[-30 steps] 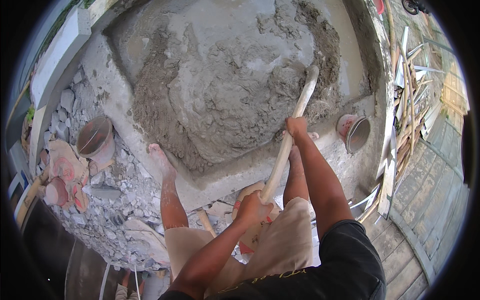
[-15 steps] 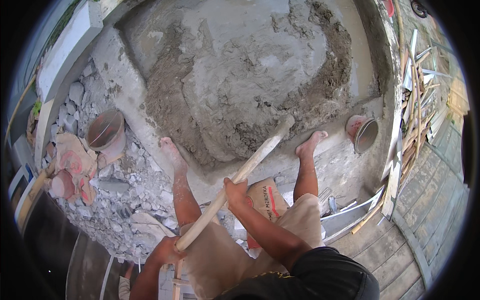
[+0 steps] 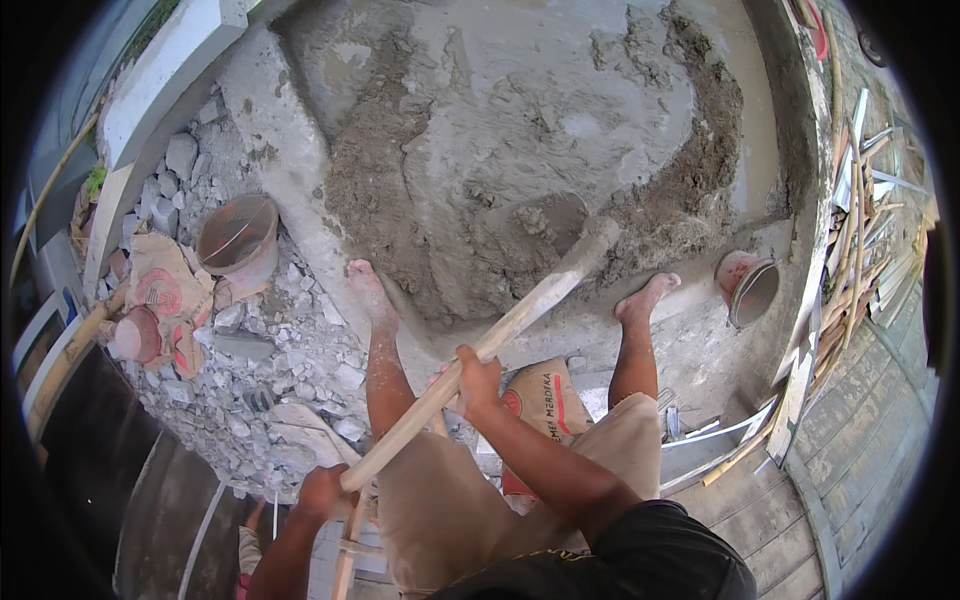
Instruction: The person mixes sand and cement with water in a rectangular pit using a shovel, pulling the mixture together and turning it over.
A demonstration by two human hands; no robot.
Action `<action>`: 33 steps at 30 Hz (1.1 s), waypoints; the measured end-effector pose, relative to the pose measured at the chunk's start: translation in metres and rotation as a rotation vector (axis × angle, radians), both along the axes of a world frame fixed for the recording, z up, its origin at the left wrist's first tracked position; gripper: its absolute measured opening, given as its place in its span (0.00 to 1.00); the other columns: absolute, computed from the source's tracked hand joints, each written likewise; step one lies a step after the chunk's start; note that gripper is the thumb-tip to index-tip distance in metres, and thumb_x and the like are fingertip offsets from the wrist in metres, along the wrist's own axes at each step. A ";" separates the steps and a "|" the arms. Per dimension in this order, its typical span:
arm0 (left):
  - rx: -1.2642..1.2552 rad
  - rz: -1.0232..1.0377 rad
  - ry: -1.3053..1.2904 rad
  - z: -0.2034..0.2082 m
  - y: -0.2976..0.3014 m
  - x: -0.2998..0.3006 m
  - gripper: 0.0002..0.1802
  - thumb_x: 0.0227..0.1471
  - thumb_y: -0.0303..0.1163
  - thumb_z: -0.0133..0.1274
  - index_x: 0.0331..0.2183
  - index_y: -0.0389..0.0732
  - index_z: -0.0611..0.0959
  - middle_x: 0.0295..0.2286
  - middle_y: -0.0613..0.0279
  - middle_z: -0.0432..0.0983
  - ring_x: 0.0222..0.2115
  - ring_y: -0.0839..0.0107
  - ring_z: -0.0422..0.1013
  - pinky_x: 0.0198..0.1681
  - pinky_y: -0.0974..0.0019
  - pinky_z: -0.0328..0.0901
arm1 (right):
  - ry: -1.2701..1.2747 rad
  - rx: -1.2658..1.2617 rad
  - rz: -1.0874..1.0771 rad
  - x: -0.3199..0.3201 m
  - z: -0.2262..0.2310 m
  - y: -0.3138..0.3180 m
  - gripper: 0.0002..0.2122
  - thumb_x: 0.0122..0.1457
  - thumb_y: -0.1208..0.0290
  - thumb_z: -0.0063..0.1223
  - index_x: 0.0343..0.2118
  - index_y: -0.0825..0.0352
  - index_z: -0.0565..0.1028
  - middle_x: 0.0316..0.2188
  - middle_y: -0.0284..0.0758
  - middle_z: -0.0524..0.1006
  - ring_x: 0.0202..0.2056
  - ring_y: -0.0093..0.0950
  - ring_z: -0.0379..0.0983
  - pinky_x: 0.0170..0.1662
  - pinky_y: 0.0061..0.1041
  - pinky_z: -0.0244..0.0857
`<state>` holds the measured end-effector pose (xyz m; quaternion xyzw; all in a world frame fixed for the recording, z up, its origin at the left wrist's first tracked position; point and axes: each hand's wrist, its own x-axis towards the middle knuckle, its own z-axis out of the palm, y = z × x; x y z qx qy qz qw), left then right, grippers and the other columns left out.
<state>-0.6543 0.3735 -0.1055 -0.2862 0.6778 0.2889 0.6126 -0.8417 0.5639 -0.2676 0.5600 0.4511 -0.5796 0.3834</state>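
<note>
My left hand is closed around the lower end of a long wooden handle, beside my left thigh. Further up, my right hand grips the same handle. It belongs to a hoe slanting away to the right, its muddy blade lying in wet grey mortar. That mortar fills a shallow concrete-edged pit, with a darker, lumpy ridge down each side. My bare, splashed feet stand apart on the pit's near rim. Between my legs lies a brown paper cement sack.
Broken rubble covers the ground at left, with a dirty bucket, a torn paper sack and a small reddish pail. Another bucket tilts near my right foot. Bamboo poles and scrap lie beyond the right wall.
Both hands have drawn the handle slightly back toward me and to the left. More of the hoe's blade shows in the mortar. The whole view has shifted a little.
</note>
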 end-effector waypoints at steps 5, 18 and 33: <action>0.070 0.350 0.264 -0.023 0.119 -0.152 0.21 0.38 0.35 0.57 0.36 0.33 0.79 0.26 0.40 0.77 0.31 0.45 0.76 0.37 0.52 0.71 | 0.057 -0.062 0.182 -0.145 -0.104 0.068 0.03 0.52 0.77 0.46 0.25 0.68 0.66 0.17 0.34 0.64 0.16 0.27 0.60 0.18 0.30 0.62; 0.114 0.695 0.162 -0.069 0.224 -0.163 0.19 0.45 0.35 0.56 0.40 0.36 0.79 0.29 0.44 0.79 0.35 0.53 0.77 0.38 0.60 0.69 | 0.205 0.170 0.496 -0.205 -0.118 0.113 0.03 0.48 0.81 0.48 0.23 0.72 0.67 0.15 0.35 0.66 0.13 0.27 0.63 0.15 0.29 0.62; 0.042 1.024 0.456 -0.117 0.220 -0.207 0.09 0.42 0.26 0.55 0.28 0.32 0.77 0.18 0.59 0.75 0.19 0.73 0.72 0.24 0.64 0.66 | 0.689 0.090 0.726 -0.304 -0.079 -0.013 0.14 0.49 0.79 0.51 0.38 0.79 0.66 0.16 0.38 0.70 0.10 0.28 0.66 0.12 0.30 0.61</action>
